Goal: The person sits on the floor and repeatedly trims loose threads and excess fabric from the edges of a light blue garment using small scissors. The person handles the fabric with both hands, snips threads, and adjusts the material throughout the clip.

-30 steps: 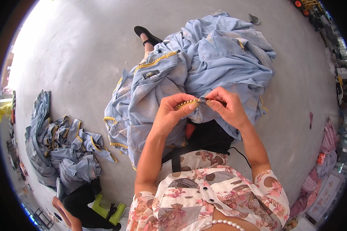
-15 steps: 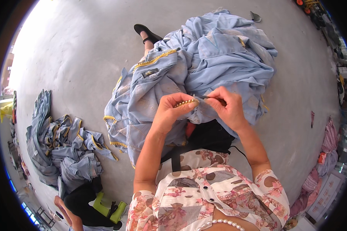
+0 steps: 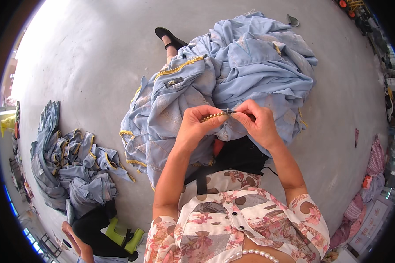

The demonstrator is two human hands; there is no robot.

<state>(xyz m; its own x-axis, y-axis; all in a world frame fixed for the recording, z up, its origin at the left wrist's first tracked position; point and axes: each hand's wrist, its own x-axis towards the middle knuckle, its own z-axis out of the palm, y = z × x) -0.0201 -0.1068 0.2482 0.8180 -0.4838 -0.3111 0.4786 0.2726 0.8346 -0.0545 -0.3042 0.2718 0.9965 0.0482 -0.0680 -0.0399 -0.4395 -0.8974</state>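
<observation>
Blue cloth (image 3: 261, 79) lies over a leg (image 3: 171, 52). The left hand (image 3: 195, 125) has its fingers squeezed on gold beads (image 3: 212, 116) at its edge. The right hand (image 3: 260, 125) pinches a thin dark tool (image 3: 227, 111) beside them. Small, slow moves seem best. The cloth looks soft and wrinkly, with yellow edges, and grey floor (image 3: 338, 96) is around it

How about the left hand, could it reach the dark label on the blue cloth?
Probably yes: the dark label lies uncovered on the blue cloth beyond the left hand, though it may first need to release the beaded trim.
</observation>
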